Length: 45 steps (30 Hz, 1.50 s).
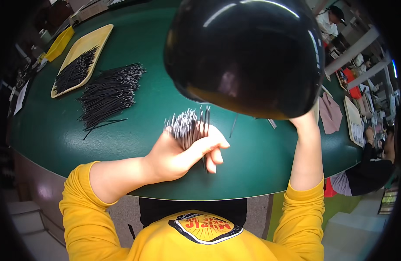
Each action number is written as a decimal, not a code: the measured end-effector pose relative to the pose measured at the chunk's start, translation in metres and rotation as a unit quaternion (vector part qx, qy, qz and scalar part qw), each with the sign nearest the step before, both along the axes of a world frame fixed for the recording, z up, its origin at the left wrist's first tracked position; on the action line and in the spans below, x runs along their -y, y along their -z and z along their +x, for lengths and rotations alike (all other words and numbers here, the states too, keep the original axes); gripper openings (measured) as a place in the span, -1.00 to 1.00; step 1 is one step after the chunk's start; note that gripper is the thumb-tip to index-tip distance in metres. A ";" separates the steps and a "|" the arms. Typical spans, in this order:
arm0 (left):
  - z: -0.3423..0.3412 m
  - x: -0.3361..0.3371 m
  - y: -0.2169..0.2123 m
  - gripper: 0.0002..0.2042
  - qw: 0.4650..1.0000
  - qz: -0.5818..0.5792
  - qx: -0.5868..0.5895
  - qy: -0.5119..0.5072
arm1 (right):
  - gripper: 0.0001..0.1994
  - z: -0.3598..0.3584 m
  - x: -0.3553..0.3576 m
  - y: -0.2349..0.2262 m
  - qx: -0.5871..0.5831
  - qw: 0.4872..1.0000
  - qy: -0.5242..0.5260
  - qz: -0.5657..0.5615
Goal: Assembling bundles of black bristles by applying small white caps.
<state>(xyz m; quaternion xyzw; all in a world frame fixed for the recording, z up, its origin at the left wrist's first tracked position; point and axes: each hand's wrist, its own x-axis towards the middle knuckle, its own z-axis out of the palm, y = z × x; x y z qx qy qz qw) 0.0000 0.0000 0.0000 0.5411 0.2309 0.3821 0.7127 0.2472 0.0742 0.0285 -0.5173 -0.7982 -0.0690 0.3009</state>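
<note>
The left hand is curled nearly closed around one bundle of black wires, thumb laid across it and the silvery tips fanned upward; the bundle is above the near part of the green table. A few wires stand slightly apart, beside the fingers. The right hand shows little more than its wrist below one glossy black dome, so I cannot tell how far its fingers are open or what they hold.

To the left lie one loose pile of black wires (far too many to count singly) and one cream tray with another heap of them, just beside one yellow bin. One pinkish cloth and a pale tray lie to the right.
</note>
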 end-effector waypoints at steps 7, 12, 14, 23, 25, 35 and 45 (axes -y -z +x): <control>0.003 0.002 -0.012 -0.80 0.976 -0.190 -0.013 0.103 | -0.79 -0.070 0.052 0.012 -0.473 0.742 -0.275 -0.387; 0.006 0.000 -0.009 -0.81 0.971 -0.207 -0.024 0.115 | -0.85 -0.068 0.054 0.011 -0.426 0.698 -0.259 -0.514; 0.007 -0.002 -0.006 -0.82 0.976 -0.206 -0.019 0.061 | -0.87 -0.071 0.053 0.016 -0.468 0.732 -0.294 -0.399; 0.002 -0.004 -0.006 -0.86 0.942 -0.316 0.072 0.087 | -0.89 -0.063 0.052 0.019 -0.545 0.616 -0.323 -0.469; 0.005 -0.002 -0.006 -0.86 0.953 -0.288 0.048 0.075 | -0.90 -0.070 0.055 0.014 -0.530 0.648 -0.257 -0.483; 0.004 -0.002 -0.004 -0.86 0.962 -0.267 0.028 0.051 | -0.75 -0.061 0.050 0.033 -0.539 0.612 -0.324 -0.480; -0.001 -0.004 -0.003 -0.79 0.953 -0.287 0.061 0.078 | -0.75 -0.073 0.059 0.005 -0.451 0.718 -0.291 -0.443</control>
